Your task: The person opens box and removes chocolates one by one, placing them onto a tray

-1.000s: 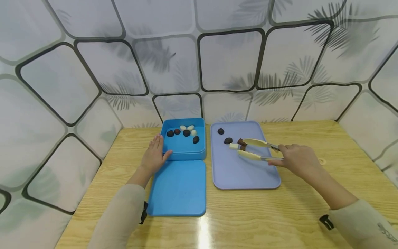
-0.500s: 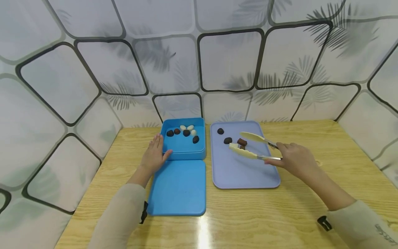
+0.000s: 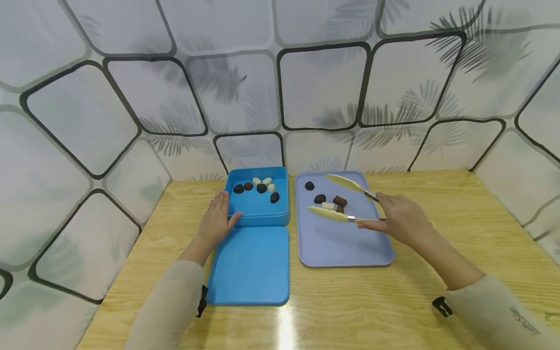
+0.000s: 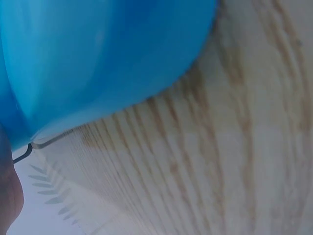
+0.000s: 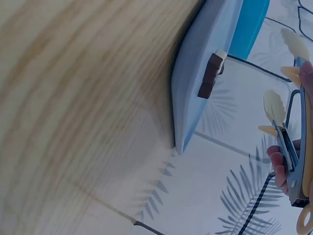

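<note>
My right hand [image 3: 402, 218] grips a pair of tongs [image 3: 330, 214] with pale yellow scalloped tips, spread apart above the lilac tray [image 3: 345, 250]. Nothing is between the tips. Below them on the tray lie a white block [image 3: 327, 206], a brown block [image 3: 340, 201] and a smaller brown one [image 3: 340, 209]. Two dark rounded pieces, one at the back [image 3: 309, 185] and one nearer [image 3: 320, 199], lie left of these. My left hand [image 3: 214, 221] rests with straight fingers along the left wall of the blue box [image 3: 267, 221], thumb at its front corner. Inside sit several dark and white pieces [image 3: 261, 188].
A flat blue lid-like panel [image 3: 249, 267] lies in front of the box on the wooden table [image 3: 341, 306]. The tray stands just right of the box. Behind the table's back edge rises a patterned wall covering [image 3: 323, 87].
My right hand has moved left with the tongs. Their tips have spread and come away from the brown and white blocks, which stay on the tray. The left hand keeps its place.
</note>
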`<state>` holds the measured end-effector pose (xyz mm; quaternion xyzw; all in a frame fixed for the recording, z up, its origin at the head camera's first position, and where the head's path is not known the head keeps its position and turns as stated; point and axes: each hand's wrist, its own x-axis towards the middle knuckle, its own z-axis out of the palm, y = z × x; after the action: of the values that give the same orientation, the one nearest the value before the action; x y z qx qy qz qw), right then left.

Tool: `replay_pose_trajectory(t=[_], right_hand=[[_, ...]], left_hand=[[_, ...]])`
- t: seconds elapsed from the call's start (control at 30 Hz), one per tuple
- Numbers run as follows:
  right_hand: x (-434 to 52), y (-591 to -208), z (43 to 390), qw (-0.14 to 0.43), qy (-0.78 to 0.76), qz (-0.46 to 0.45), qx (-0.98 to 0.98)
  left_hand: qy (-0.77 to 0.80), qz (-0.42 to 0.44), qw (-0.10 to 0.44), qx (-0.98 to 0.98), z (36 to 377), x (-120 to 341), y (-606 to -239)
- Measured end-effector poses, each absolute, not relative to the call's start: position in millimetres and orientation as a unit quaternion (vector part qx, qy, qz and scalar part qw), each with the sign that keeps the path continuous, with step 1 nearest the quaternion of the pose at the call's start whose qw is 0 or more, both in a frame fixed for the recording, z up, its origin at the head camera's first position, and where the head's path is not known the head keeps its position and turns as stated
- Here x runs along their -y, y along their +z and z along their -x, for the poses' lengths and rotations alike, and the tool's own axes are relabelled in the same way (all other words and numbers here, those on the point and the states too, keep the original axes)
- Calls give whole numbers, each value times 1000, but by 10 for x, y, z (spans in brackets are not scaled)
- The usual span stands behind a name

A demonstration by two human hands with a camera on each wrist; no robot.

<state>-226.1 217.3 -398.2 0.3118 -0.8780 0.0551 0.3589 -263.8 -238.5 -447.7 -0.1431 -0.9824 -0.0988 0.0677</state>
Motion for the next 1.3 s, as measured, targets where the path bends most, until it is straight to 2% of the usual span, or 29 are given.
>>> replay_pose_trajectory(t=[0.33, 0.93, 1.2, 1.3], right_hand=[[-2023, -3883, 2349, 269, 58, -281, 919], [-1853, -3755, 2532, 265, 46, -300, 915], [-1735, -3617, 2594, 219, 16, -296, 930], [-1677, -3565, 2644, 217, 12, -309, 926]], left_hand=[[-88, 144, 63, 984, 2622, 2364, -4456], [-93, 143, 61, 984, 2632, 2364, -4461], [-91, 139, 64, 984, 2635, 2392, -4486], [-90, 142, 67, 983, 2636, 2397, -4482]])
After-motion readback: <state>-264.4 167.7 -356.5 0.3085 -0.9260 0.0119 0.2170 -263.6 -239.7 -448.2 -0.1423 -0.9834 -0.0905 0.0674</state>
